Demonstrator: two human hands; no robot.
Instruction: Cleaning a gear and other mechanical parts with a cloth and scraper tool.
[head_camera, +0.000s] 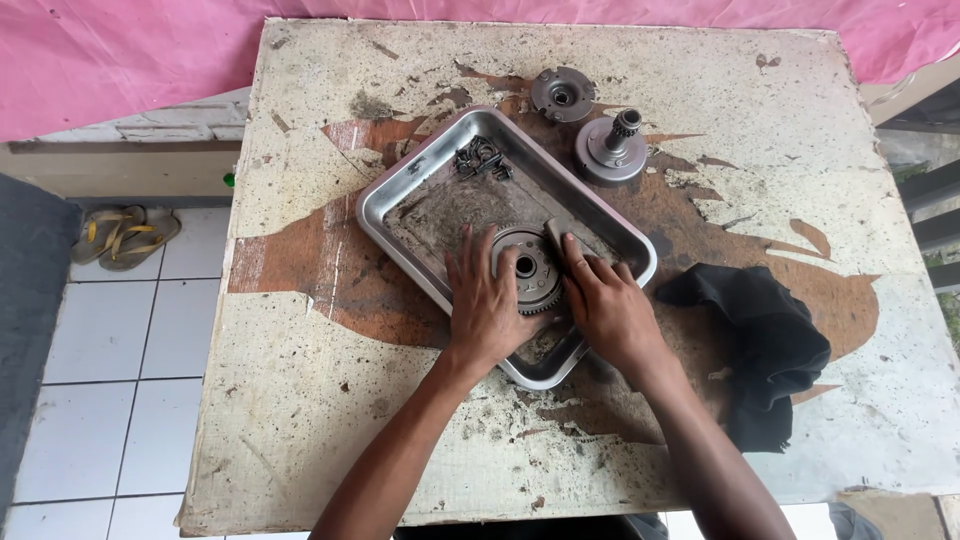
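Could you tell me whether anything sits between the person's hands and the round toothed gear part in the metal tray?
Nothing visible does. The left hand and right hand both rest directly on the gear part inside the metal tray. The small loose parts lie apart, in the tray's far corner.

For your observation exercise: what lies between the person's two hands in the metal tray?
In the head view, a round toothed gear part sits in the metal tray between the left hand and the right hand, both touching it.
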